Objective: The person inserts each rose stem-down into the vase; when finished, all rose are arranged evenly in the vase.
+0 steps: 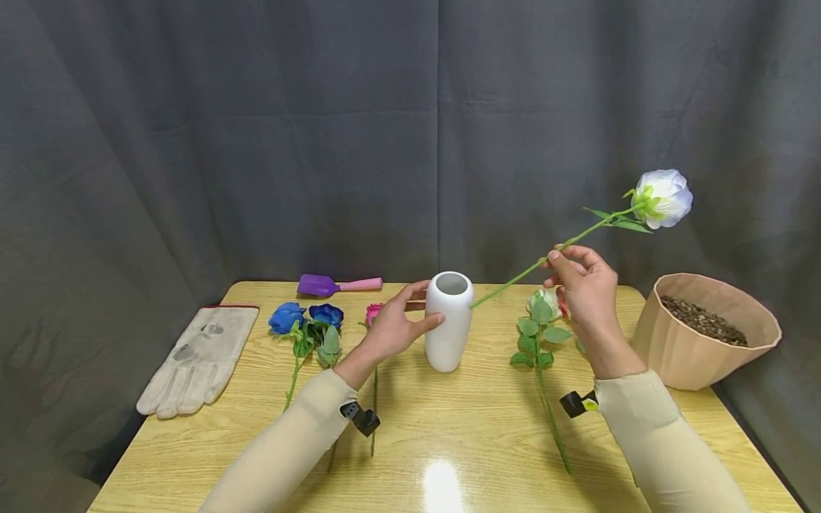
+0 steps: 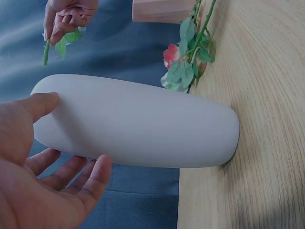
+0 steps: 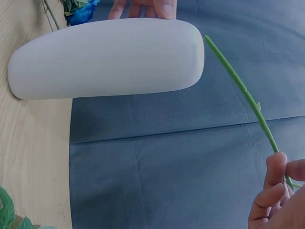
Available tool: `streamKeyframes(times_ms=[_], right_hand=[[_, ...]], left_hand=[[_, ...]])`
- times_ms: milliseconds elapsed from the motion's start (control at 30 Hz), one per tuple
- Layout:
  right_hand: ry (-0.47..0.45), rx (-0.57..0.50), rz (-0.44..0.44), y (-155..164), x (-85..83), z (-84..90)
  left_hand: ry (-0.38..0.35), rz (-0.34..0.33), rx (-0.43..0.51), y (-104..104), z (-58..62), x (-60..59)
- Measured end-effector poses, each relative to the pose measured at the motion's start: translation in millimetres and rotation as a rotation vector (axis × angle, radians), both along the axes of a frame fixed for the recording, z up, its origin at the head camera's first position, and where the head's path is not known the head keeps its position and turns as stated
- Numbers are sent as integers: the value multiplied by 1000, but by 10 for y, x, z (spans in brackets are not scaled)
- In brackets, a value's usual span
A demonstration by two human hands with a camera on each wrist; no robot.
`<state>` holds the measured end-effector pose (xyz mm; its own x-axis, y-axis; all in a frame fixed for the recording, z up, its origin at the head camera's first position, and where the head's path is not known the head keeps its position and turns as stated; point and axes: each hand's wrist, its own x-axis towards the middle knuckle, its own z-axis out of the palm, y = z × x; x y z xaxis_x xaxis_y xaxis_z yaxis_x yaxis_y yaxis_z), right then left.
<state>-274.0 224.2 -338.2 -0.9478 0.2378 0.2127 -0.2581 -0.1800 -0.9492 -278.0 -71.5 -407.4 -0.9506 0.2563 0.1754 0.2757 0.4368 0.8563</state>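
Observation:
A white vase (image 1: 448,335) stands upright on the wooden table. My left hand (image 1: 395,322) holds its upper part from the left, thumb (image 2: 44,105) on the near side and fingers around the far side. My right hand (image 1: 586,292) pinches the green stem of a white artificial rose (image 1: 663,199), raised to the right of the vase. The bloom points up and right. The stem's lower end (image 3: 208,40) slants down close beside the vase's rim; in the right wrist view it looks just outside the mouth.
Blue roses (image 1: 287,318) and a pink rose (image 1: 374,312) lie left of the vase. Other leafy flowers (image 1: 539,331) lie on the right, by a ribbed planter (image 1: 667,342) of soil. A purple trowel (image 1: 317,286) and a work glove (image 1: 199,360) rest on the left.

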Motion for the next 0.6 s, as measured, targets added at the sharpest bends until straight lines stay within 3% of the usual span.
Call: streamKeyframes(times_ms=[433, 600], right_hand=[[66, -73, -28, -106, -27, 52], [85, -16, -54, -137, -25, 43]], left_hand=[[4, -4, -2, -1, 1, -6], [-4, 1, 5, 1, 0, 1]])
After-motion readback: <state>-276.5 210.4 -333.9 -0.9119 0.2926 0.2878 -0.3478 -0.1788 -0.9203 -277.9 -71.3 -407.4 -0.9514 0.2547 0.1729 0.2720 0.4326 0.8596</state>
